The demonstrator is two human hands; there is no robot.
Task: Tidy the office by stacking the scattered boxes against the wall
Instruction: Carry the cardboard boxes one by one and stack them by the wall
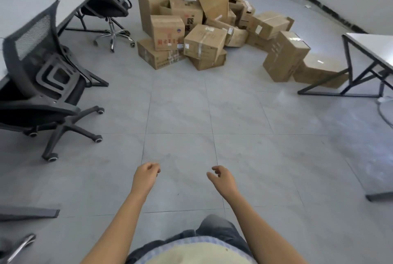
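Ahead, heaped boxes (205,40), bare floor (212,110), left hand (146,173), right hand (222,177) empty

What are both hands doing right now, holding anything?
Left hand: open, fingers loosely curled, holding nothing.
Right hand: open, fingers loosely curled, holding nothing.

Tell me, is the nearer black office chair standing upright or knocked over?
Upright: the nearer chair stands on its castors on the floor, backrest above the seat.
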